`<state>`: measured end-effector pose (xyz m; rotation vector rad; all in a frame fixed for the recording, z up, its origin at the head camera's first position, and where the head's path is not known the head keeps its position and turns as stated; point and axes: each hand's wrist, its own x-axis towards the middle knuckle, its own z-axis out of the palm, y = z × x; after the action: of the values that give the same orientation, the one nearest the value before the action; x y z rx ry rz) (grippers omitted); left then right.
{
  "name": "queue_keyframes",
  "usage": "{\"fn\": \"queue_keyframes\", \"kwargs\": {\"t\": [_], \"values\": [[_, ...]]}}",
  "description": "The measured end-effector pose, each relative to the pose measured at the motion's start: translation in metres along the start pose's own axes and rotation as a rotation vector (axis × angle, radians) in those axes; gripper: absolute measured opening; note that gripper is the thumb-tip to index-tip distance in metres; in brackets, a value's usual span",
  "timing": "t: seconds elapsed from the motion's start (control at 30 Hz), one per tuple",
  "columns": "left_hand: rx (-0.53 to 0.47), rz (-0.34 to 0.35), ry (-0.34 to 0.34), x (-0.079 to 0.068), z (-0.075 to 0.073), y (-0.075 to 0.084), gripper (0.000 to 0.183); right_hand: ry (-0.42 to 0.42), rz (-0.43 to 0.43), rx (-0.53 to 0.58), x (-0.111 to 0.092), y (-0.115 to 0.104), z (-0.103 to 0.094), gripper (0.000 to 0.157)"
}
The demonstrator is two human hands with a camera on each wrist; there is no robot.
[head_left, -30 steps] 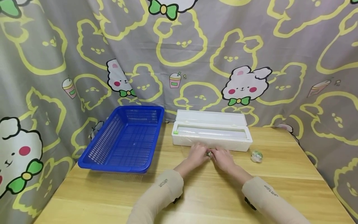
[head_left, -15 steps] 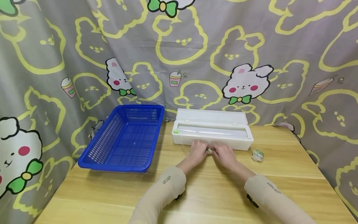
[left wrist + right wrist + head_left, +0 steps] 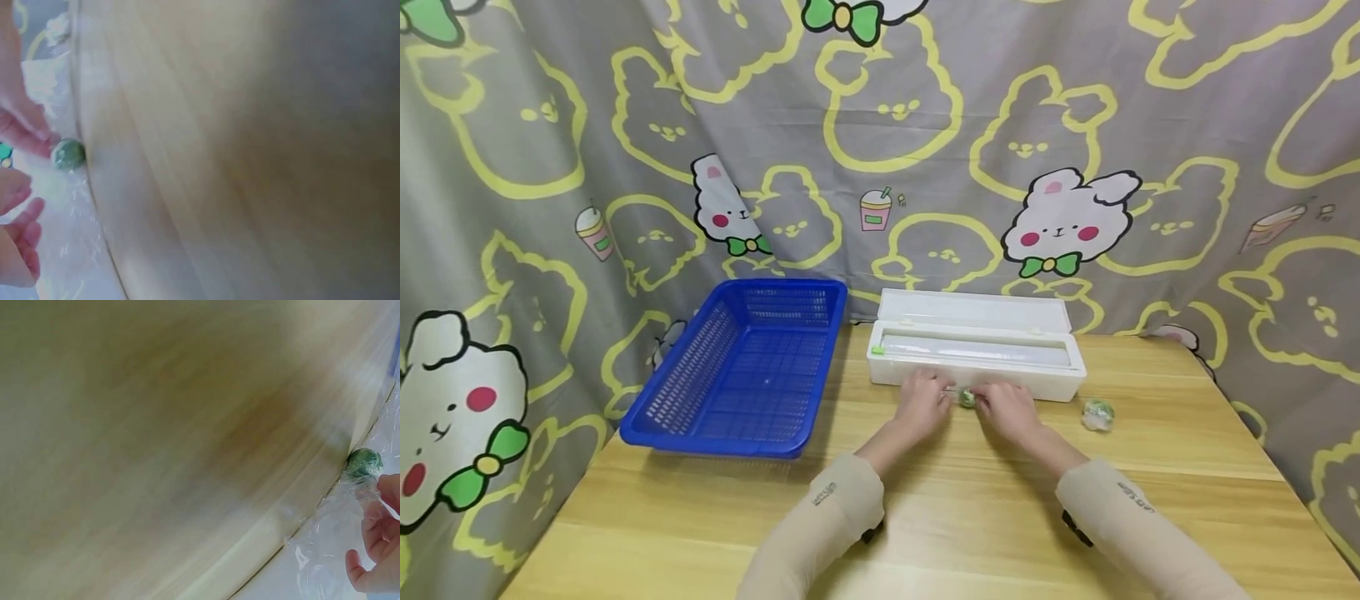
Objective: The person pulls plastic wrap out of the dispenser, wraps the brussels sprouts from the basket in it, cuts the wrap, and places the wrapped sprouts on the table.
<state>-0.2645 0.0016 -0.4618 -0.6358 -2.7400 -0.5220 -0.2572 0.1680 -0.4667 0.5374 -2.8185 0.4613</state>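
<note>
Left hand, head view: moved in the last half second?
Yes: the left hand has shifted leftward along the front of the white cling-film box, widening its gap to the right hand.

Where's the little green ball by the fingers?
Right of centre in the head view, the green ball is between the left hand and, closer, the right hand, in front of the white cling-film box.

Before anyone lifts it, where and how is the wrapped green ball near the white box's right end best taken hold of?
I'd grip opposite sides at its widest part, probably from above with the right hand, which is nearer: the wrapped green ball looks roundish and rests on the table apart from the white box.
</note>
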Motion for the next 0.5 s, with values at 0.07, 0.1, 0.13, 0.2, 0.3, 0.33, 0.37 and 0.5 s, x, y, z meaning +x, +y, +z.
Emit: {"fn": "queue_keyframes", "kwargs": {"t": [0.07, 0.1, 0.13, 0.2, 0.3, 0.33, 0.37, 0.5], "values": [[-0.071, -0.011, 0.115, -0.003, -0.007, -0.002, 0.017, 0.011, -0.010, -0.002, -0.001, 0.000, 0.000, 0.017], [-0.096, -0.020, 0.168, -0.004, -0.011, -0.003, 0.016, 0.020, -0.020, -0.003, -0.002, 0.000, 0.000, 0.017], [-0.127, -0.035, 0.214, -0.006, -0.015, -0.004, 0.016, 0.025, -0.023, -0.004, -0.003, 0.000, 0.000, 0.017], [-0.174, -0.066, 0.295, -0.008, -0.022, -0.005, 0.017, 0.037, -0.021, 0.003, -0.005, 0.001, 0.000, 0.017], [-0.229, -0.144, 0.362, -0.010, -0.031, -0.007, 0.026, 0.054, -0.006, 0.021, -0.009, 0.003, 0.001, 0.016], [-0.251, -0.175, 0.384, -0.010, -0.032, -0.008, 0.031, 0.057, -0.003, 0.026, -0.009, 0.003, 0.001, 0.015], [-0.273, -0.211, 0.404, -0.009, -0.034, -0.010, 0.036, 0.061, -0.005, 0.034, -0.010, 0.003, 0.001, 0.015], [-0.373, -0.367, 0.492, -0.006, -0.031, -0.022, 0.057, 0.060, -0.029, 0.051, -0.010, 0.000, 0.004, 0.014]]}}
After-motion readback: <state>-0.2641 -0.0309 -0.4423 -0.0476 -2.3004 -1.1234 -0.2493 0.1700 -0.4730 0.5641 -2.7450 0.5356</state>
